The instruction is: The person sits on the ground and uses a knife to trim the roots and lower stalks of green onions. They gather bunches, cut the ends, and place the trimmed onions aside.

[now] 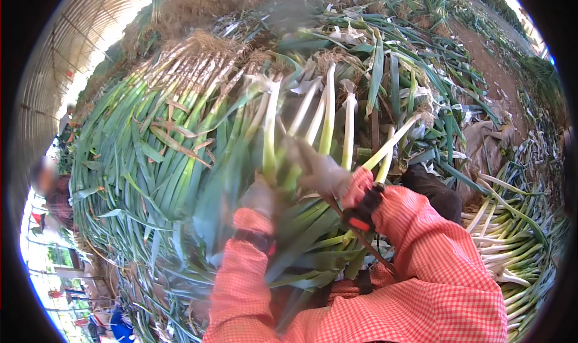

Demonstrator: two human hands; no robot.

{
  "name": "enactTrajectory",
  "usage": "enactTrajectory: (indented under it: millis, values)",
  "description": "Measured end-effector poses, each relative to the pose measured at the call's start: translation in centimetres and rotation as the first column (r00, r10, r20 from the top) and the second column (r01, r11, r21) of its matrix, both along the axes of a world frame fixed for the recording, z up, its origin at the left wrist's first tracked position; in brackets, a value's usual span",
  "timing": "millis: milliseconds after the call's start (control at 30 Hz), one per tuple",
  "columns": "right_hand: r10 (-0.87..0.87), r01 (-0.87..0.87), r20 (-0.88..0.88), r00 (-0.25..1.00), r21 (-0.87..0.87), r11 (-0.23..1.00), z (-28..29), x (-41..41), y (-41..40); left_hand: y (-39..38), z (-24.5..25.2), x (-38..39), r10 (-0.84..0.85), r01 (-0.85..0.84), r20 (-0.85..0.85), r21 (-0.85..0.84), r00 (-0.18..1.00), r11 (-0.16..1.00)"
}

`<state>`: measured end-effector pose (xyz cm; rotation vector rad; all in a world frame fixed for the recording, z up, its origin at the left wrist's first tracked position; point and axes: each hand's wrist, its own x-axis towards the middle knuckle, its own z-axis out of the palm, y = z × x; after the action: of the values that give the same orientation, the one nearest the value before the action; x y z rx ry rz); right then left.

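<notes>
My left hand, in a pale glove and blurred, is closed around the lower green part of a large green onion with a white shank. To its right my gloved right hand is blurred over the leaves, its fingertips near a white shank. Whether it grips anything is unclear. Several peeled white-shanked onions lie across the middle, roots away from me. One peeled onion slants beside my right wrist. Long green leaves spread below both hands, towards my lap.
Unpeeled green onions with soil and roots form a thick pile at left. Leaf scraps cover the ground ahead. Peeled onions are stacked at right. A person is at far left, under the arched greenhouse cover.
</notes>
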<state>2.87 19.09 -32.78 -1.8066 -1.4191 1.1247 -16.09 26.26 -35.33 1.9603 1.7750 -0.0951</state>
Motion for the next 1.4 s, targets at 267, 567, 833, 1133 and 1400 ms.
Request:
enactTrajectory:
  millis: [267, 567, 833, 1133, 1400]
  values:
    - [-0.273, 0.270, 0.061, 0.960, 0.046, 0.962, -2.3, 5.4, 12.0, -3.2, 1.3, 1.6, -0.186, 0.193, -0.073, 0.100, 0.980, 0.976]
    - [0.174, -0.179, 0.089, 0.981, 0.059, 0.982, -0.4, 2.7, 3.9, -3.7, 1.4, 0.7, -0.410, 0.412, 0.059, -0.214, 0.910, 0.885]
    - [0.100, -0.093, 0.047, 0.994, -0.125, 0.988, 1.5, -0.4, 7.9, 9.9, -1.7, -1.4, -0.257, 0.350, -0.243, 0.537, 0.935, 0.768]
    - [0.319, -0.326, -0.094, 0.943, -0.067, 0.943, 0.5, -1.2, -0.6, 10.6, 1.6, 0.0, -0.154, 0.182, -0.239, 0.102, 0.959, 0.978]
    - [0.292, -0.315, -0.219, 0.931, -0.077, 0.946, 1.5, -2.3, -5.8, 8.5, 1.9, -3.2, -0.263, 0.257, -0.034, -0.126, 0.964, 0.958]
